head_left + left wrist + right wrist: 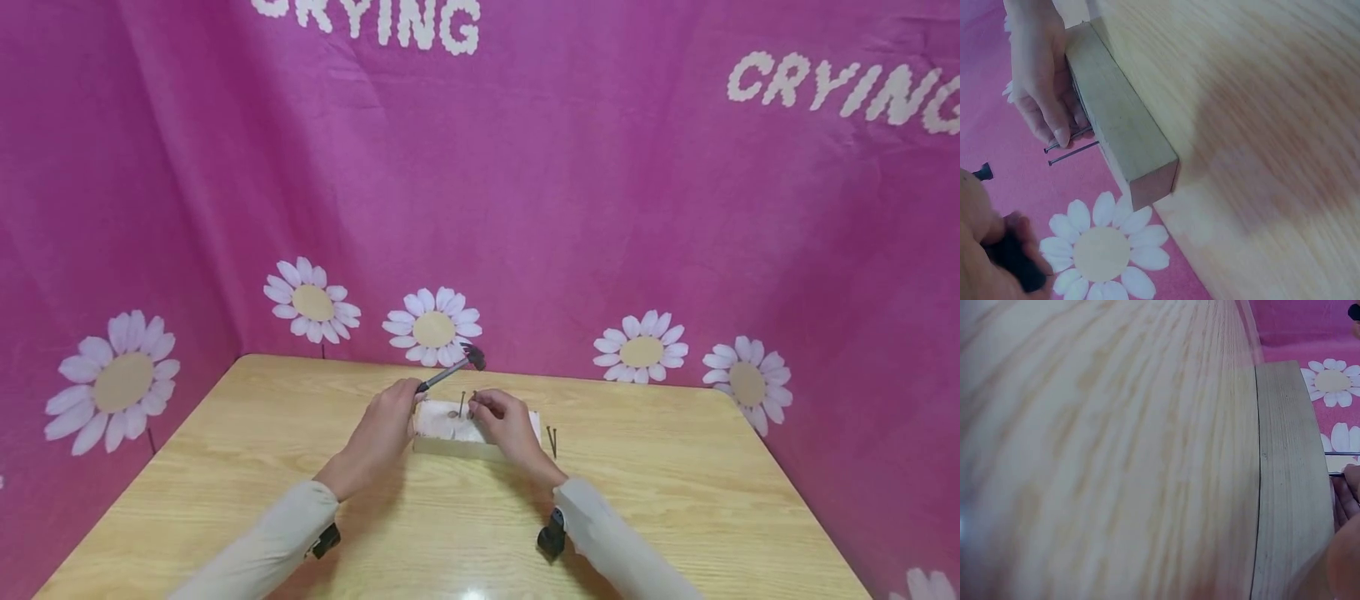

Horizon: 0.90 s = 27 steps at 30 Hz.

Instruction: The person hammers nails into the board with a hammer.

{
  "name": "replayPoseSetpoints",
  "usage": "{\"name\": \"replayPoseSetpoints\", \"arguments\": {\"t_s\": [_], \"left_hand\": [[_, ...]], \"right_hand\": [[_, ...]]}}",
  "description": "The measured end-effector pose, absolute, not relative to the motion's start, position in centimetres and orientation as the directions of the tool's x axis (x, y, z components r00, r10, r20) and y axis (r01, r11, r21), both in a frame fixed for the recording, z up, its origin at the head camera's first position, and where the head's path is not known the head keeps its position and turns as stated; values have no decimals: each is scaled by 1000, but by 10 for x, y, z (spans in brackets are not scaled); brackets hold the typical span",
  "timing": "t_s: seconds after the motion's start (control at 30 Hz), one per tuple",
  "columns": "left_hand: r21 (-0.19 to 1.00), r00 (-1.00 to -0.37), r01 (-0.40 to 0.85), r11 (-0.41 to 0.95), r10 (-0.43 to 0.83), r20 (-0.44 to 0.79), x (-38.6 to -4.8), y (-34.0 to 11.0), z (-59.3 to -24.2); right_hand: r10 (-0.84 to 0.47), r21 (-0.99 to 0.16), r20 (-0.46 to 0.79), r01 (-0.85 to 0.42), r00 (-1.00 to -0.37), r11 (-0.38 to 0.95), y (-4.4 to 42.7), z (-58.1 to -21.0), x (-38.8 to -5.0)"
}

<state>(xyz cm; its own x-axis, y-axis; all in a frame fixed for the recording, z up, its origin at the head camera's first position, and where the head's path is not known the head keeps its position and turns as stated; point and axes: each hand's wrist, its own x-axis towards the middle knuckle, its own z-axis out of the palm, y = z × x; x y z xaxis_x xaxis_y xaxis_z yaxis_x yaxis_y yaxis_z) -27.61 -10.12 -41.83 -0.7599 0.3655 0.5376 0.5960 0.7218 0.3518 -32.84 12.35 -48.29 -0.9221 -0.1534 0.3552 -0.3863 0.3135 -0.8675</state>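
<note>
A wooden block [457, 450] with a whitish, worn top lies on the table. One nail [462, 405] stands upright in it. Just to the right, my right hand [510, 421] pinches a second nail [1067, 140] against the block's top, thumb and fingers around its shaft. My left hand [382, 429] grips a claw hammer [448, 372] by its black handle, left of the block. The hammer head is raised above the block's far side, apart from the nails. In the right wrist view, the block's side [1291, 456] shows while the right hand is mostly cut off.
Two loose nails [552, 442] lie on the table right of the block. The light wood-grain table [645, 483] meets a pink cloth backdrop [540, 208] with daisies and lettering along its back and sides. A dark hole [452, 414] marks the block's top.
</note>
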Motion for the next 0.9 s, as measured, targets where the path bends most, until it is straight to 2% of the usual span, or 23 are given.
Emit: {"name": "replayPoseSetpoints", "arguments": {"t_s": [0.2,0.3,0.4,0.47,0.53,0.63,0.73,0.8,0.9], "left_hand": [[377,-833,526,762,374,408,-280,-103,-417],[505,-854,508,698,333,399,-281,-103,-417],[736,-907,419,531,282,312,-279,-102,-418],[873,-940,306,380,269,212,-278,-103,-419],[960,-955,161,229,280,94,-277,-105,-418],[1000,-938,-27,15,345,-31,-276,-110,-416],[965,-897,-185,-186,434,-88,-274,-113,-415],[932,-869,-252,-262,484,-98,-272,-114,-417],[924,-844,-269,-271,529,-90,-270,-117,-421]], "right_hand": [[-183,-885,313,-356,-932,300,124,-475,-330],[-215,-884,306,-360,-928,297,127,-472,-329],[-219,-883,307,-363,-926,297,131,-467,-324],[-211,-883,318,-370,-924,289,133,-463,-323],[-207,-887,324,-372,-923,273,135,-454,-318],[-204,-886,329,-376,-922,270,145,-449,-318],[-187,-877,326,-370,-927,306,164,-453,-320],[-159,-866,326,-361,-932,346,179,-454,-318],[-107,-851,306,-322,-946,416,199,-455,-316]]}}
